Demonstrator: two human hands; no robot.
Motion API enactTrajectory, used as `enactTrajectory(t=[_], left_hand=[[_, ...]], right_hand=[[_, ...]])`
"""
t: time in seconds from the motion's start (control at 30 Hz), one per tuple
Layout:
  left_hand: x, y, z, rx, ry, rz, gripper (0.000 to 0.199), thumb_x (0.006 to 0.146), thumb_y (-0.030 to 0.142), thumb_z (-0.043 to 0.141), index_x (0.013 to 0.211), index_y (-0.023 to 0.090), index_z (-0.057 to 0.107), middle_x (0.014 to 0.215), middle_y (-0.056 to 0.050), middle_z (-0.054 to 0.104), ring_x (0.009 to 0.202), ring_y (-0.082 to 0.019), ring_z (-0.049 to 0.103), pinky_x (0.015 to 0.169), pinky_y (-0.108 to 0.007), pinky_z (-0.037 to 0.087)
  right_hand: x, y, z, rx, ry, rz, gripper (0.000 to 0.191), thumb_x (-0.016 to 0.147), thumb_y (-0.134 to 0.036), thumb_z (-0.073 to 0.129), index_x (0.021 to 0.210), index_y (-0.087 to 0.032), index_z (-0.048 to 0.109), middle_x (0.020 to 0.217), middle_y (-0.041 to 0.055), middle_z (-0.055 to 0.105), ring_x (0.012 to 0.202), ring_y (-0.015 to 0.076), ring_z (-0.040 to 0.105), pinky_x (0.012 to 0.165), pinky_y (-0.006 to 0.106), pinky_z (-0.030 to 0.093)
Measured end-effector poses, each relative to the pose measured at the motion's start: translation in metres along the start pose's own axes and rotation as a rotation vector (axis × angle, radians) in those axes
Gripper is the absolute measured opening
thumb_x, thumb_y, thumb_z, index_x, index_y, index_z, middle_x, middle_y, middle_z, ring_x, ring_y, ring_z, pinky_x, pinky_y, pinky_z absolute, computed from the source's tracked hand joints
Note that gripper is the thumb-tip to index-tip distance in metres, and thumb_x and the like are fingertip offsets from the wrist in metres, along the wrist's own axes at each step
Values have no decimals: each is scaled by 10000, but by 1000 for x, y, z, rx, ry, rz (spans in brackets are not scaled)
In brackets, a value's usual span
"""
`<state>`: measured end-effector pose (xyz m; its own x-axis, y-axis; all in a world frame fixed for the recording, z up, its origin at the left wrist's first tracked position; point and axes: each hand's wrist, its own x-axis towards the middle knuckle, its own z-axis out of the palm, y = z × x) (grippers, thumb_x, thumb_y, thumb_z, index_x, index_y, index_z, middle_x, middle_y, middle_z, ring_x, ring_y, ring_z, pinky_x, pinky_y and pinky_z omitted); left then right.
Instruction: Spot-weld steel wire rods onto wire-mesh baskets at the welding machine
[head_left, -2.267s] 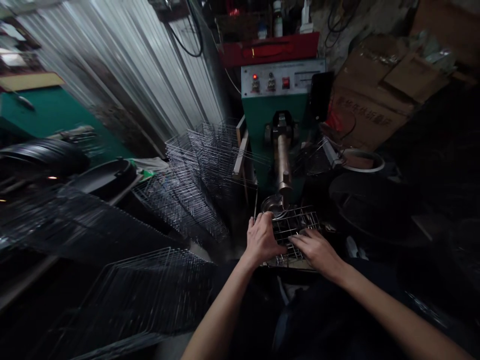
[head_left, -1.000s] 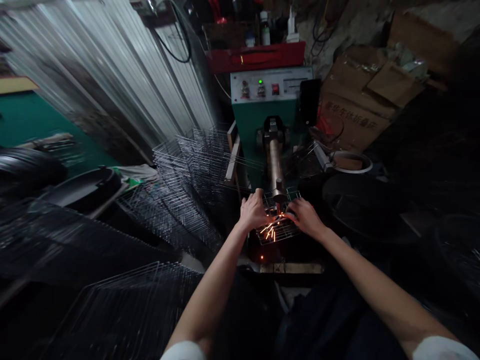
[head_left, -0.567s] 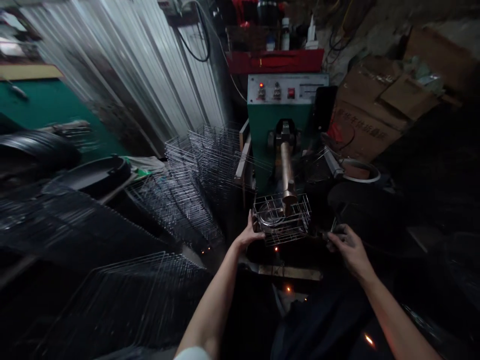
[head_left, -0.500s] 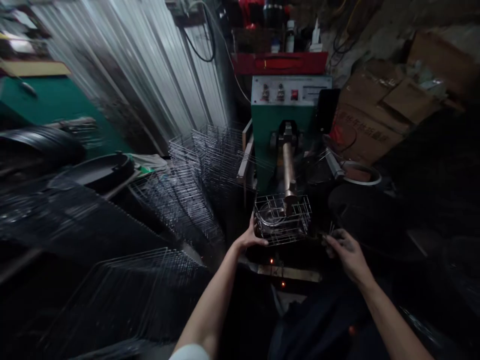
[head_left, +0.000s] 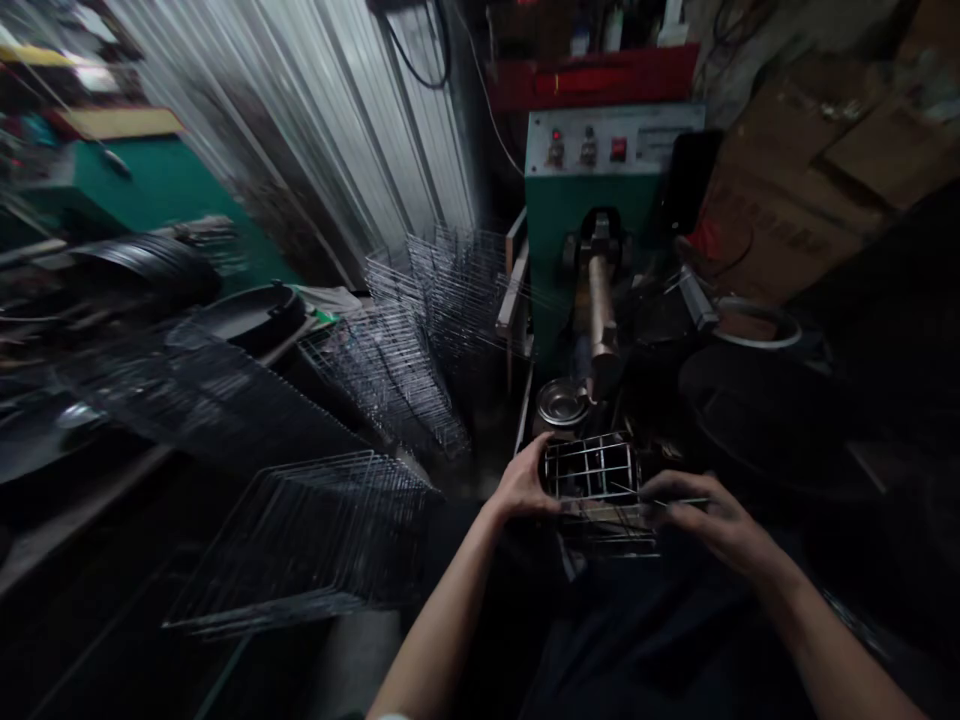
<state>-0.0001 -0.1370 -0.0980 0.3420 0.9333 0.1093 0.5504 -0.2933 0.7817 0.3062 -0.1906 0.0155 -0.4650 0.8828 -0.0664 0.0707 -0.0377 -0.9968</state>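
A small wire basket is tilted in front of me, low and near my lap, below the copper-coloured electrode arm of a green machine. My left hand grips the basket's left side, thumb along the near edge. At the basket's right end is my right hand, its fingers pinched on a thin metal wire that points toward the basket. Whether those fingers also touch the basket is too dark to tell. A round metal dish sits just beyond the basket, beneath the electrode arm.
The machine's control panel faces me. Stacked wire racks stand to its left, with another wire rack pile nearer me. A dark round pan lies farther left. Cardboard boxes and a round bowl are on the right.
The wire basket has come out from under the electrode arm, toward my body, with my left hand on it. My right hand has moved to its right end. Orange sparks below have gone.
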Motion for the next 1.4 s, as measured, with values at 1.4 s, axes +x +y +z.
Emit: enactTrajectory(t=[1.4], left_hand=[[35, 95, -5, 401, 237, 16, 1030, 493, 439, 868, 1347, 234, 331, 1287, -97, 566, 1206, -330, 568, 1177, -543, 308]], right_hand=[[52, 50, 2, -1136, 138, -629, 345, 928, -78, 525, 1220, -172, 683, 1019, 84, 763, 933, 243, 680, 937, 453, 521]])
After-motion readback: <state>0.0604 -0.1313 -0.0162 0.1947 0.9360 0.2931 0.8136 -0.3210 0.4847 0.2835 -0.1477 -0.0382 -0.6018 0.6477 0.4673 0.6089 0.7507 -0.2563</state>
